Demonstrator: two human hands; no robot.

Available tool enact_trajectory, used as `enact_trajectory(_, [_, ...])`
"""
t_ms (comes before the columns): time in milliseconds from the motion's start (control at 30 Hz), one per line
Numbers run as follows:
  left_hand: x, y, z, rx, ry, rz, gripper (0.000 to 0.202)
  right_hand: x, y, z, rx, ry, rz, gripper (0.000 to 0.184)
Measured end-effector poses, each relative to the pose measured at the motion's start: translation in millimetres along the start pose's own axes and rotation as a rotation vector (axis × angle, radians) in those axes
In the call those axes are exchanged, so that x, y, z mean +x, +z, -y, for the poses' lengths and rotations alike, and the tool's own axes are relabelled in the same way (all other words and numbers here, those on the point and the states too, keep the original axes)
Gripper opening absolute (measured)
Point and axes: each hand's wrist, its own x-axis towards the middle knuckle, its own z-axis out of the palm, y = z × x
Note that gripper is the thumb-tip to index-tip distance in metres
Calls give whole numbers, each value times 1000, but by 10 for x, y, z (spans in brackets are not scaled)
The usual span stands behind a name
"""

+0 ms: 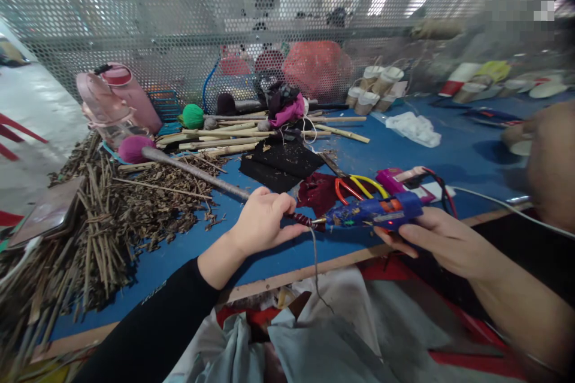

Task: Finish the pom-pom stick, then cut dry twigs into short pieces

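Observation:
My left hand (265, 221) is closed around a stick wrapped in grey yarn (197, 176), which has a magenta ball (136, 149) at its far left end. Dark red wrapping (302, 219) covers the end near my thumb, and a loose grey strand (315, 257) hangs from it. My right hand (431, 239) grips a blue hot glue gun (372, 213). Its nozzle points left and sits at the wrapped end, touching or nearly so. Scissors with orange and yellow handles (368, 185) lie behind the gun, beside dark red cloth (317, 191).
Dried leaves and stems (166, 197) heap up on the left, with a phone-like slab (47, 212) on them. Behind lie bare sticks (224, 137), black cloth (283, 164) and a green ball (193, 115). Pink bottles (130, 93) and paper cups (375, 87) stand near the mesh screen (179, 24).

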Motion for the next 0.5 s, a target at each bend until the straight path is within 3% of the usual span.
enact_trajectory(267, [8, 15, -6, -1, -1, -13, 38, -44, -52, -18, -19, 15, -7, 30])
enact_trajectory(400, [4, 13, -6, 3, -10, -20, 38, -60, -54, 38, 65, -58, -167, 32])
enact_trajectory(500, [0, 11, -4, 0, -6, -26, 38, 124, -85, 99, 3, -125, -353, 36])
